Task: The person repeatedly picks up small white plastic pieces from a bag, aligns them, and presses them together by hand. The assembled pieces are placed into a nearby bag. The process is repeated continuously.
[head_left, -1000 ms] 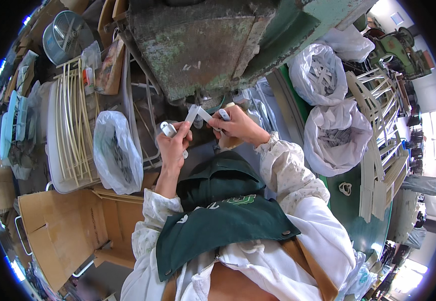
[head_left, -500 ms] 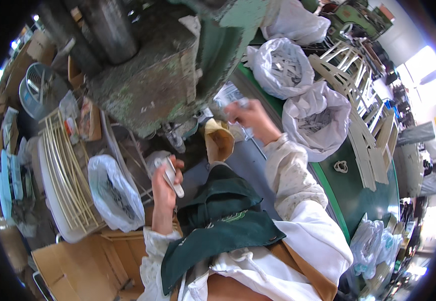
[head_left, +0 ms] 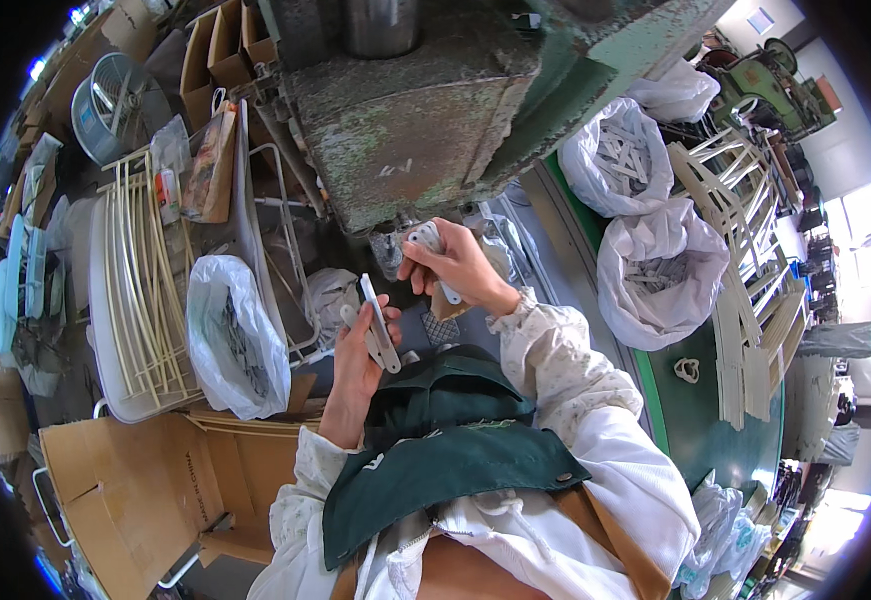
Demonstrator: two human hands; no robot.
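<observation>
Left hand (head_left: 355,350) pinches a few flat white strips (head_left: 379,325) upright at 7 o'clock of the press (head_left: 405,120). Right hand (head_left: 455,268), grip pressed on one strip piece (head_left: 425,240), sits just under the press. Best to feed it squarely, fingers clear of the die.

Two white bags (head_left: 655,270) of pale strips sit on a green table (head_left: 690,420); a metal fan (head_left: 115,95) stands far left.

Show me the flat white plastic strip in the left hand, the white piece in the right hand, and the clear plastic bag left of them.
Flat white plastic strip (head_left: 380,325), head view, mid-length.
White piece (head_left: 425,238), head view, rounded top end.
Clear plastic bag (head_left: 230,335), head view, bulging middle.
</observation>
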